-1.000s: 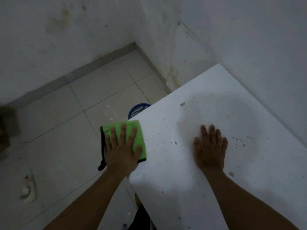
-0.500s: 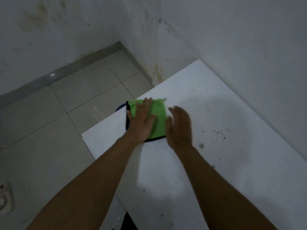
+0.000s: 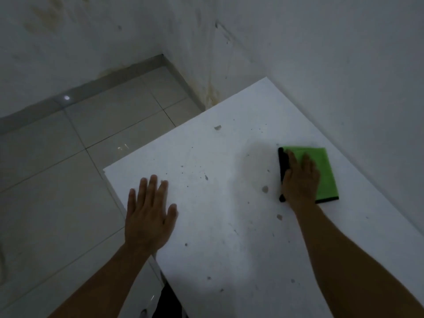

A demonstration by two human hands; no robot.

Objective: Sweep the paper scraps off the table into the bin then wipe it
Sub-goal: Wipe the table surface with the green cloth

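On the white table a green cloth with a black edge lies flat at the right, close to the wall. My right hand presses down on its left half, fingers spread over it. My left hand rests flat and holds nothing, at the table's left edge. Small grey paper scraps remain: one near the far edge, one just left of the cloth, one nearer me. Tiny dark specks dot the surface. The bin is out of view.
A stained white wall runs along the table's right side and meets another wall in the far corner. Pale floor tiles lie left of and beyond the table. Something dark shows under the table's near edge.
The cloth went from under my left hand at the table's left edge to under my right hand near the wall. My left hand returned to the left edge. The blue bin left the view.
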